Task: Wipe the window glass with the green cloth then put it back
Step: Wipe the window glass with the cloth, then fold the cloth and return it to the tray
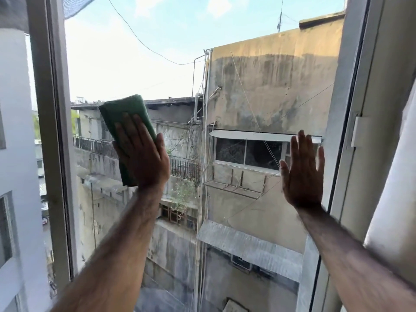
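A folded green cloth (126,113) lies flat against the window glass (157,52), left of the middle. My left hand (144,154) presses on it with flat fingers, covering its lower half. Flat on the glass near the right frame rests my right hand (302,174), fingers spread, holding nothing. The pane fills most of the view, with buildings and sky behind it.
A pale window frame (54,131) stands at the left and another frame post (351,109) at the right, with a small latch plate (358,131) on it. A white curtain (396,199) hangs at the far right edge.
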